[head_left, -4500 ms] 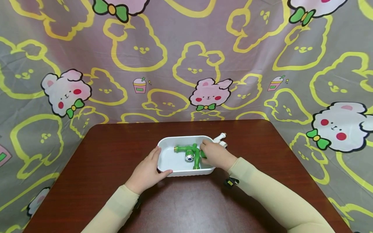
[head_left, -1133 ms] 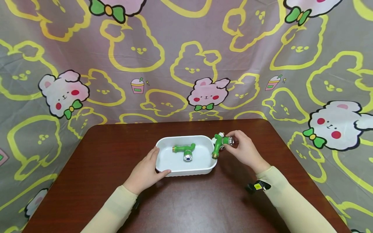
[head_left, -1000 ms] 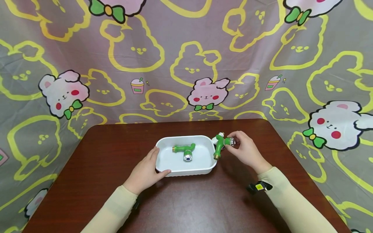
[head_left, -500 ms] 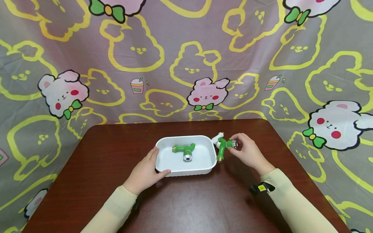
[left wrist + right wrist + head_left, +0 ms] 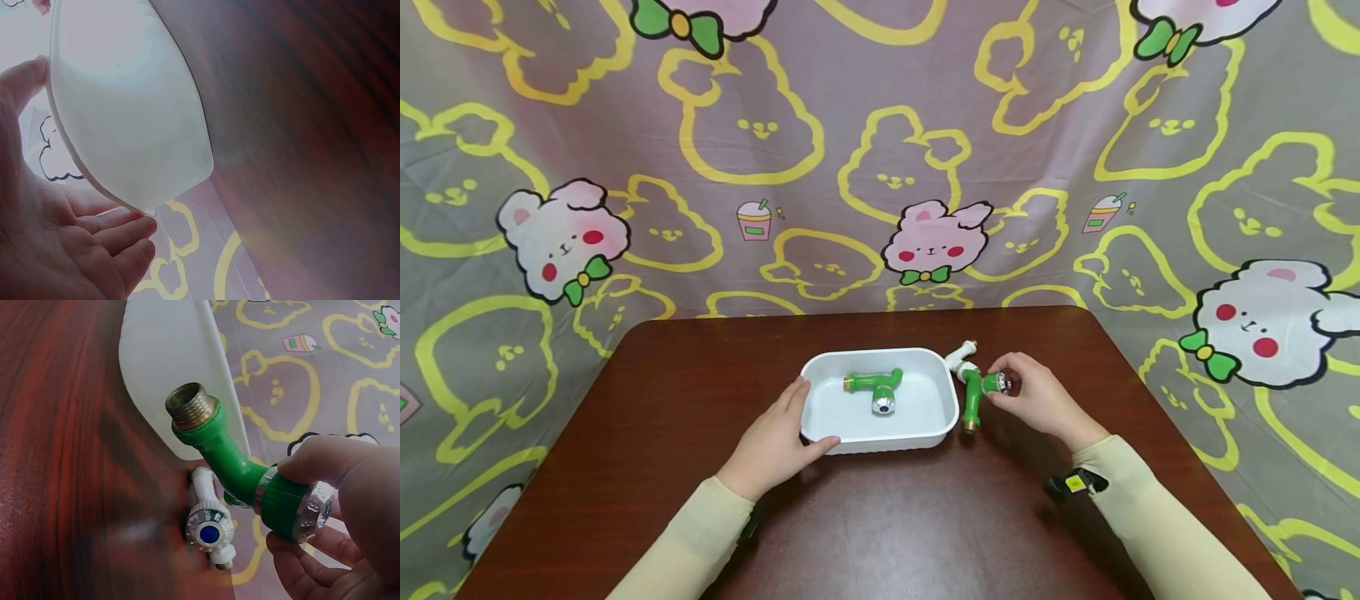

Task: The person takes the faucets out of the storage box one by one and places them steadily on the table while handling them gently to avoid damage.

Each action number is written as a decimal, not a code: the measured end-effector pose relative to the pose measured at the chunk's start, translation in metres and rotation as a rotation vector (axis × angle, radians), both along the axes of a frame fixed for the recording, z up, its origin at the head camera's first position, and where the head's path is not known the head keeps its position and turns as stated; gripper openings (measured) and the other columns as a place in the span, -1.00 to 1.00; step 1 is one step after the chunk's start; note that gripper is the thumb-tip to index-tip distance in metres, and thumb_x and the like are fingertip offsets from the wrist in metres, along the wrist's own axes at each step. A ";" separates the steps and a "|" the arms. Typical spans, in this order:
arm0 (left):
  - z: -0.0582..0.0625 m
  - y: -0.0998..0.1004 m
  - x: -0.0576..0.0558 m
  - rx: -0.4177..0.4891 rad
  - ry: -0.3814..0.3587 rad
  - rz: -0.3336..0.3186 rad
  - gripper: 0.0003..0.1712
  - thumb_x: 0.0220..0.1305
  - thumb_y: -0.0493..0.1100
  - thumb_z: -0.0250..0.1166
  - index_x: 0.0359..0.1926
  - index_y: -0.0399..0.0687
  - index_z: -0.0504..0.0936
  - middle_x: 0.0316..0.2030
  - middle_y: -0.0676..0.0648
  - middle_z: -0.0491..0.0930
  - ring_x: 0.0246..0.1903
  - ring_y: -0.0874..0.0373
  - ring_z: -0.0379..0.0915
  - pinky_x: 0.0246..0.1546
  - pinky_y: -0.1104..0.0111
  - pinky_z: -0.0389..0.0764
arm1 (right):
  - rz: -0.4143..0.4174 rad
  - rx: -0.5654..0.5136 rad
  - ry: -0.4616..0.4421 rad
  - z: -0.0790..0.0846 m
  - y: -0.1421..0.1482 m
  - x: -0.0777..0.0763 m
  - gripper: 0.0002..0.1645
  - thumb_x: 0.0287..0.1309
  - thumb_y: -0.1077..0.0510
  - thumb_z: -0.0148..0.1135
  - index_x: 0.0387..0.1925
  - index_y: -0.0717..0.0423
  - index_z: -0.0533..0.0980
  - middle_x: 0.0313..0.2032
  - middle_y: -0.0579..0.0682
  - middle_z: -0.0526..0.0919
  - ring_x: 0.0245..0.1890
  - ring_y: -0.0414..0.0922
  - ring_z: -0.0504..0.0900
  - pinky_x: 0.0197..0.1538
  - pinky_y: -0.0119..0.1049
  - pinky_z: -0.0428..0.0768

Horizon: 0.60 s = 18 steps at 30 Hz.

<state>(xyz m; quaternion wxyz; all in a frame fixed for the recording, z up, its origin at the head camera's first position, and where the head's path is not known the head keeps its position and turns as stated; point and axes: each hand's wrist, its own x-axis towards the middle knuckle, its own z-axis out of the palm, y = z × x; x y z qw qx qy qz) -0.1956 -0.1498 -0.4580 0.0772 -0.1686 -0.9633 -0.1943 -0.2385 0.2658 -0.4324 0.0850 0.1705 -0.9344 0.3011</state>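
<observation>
Moved out of the basin (image 5: 921, 412) since the first frame, one held green tap (image 5: 972, 400) is just right of it; one table (image 5: 880, 517) extends past every rim; two hands: left hand (image 5: 775, 446), fingers and thumb apart, touching the basin's left edge, right hand (image 5: 1041, 400) pinching that tap; one white tap (image 5: 959, 356) right, another green tap (image 5: 876, 383) inside

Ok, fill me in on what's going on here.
A person is handling garden-style taps around a white tub on a dark table. Their right hand pinches a green tap by its knob end, just outside the tub's right side. Their left hand rests against the tub's left end. A second green tap lies inside the tub, and a white tap lies on the table by its right end.
</observation>
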 end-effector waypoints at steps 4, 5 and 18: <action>0.000 0.000 0.000 -0.001 -0.002 0.002 0.18 0.18 0.32 0.46 0.49 -0.45 0.24 0.50 -0.41 0.23 0.40 -0.28 0.37 0.25 -0.03 0.56 | 0.021 0.009 -0.013 -0.005 0.000 -0.002 -0.63 0.07 0.21 0.54 -0.10 0.04 0.58 -0.22 -0.05 0.60 -0.26 -0.14 0.53 -0.18 -0.26 0.54; 0.000 0.000 0.000 -0.001 -0.003 0.001 0.18 0.18 0.32 0.46 0.49 -0.45 0.24 0.50 -0.42 0.23 0.40 -0.28 0.37 0.25 -0.03 0.56 | 0.025 0.010 -0.013 -0.006 0.000 -0.002 -0.64 0.06 0.22 0.54 -0.11 0.04 0.58 -0.22 -0.05 0.59 -0.26 -0.14 0.53 -0.18 -0.27 0.54; 0.000 0.000 -0.001 -0.004 0.000 -0.002 0.19 0.17 0.33 0.46 0.49 -0.44 0.25 0.50 -0.42 0.24 0.40 -0.28 0.37 0.25 -0.03 0.55 | 0.096 -0.002 -0.032 -0.021 0.002 -0.006 -0.68 0.05 0.27 0.54 -0.19 0.04 0.58 -0.24 -0.06 0.61 -0.26 -0.17 0.57 -0.19 -0.30 0.58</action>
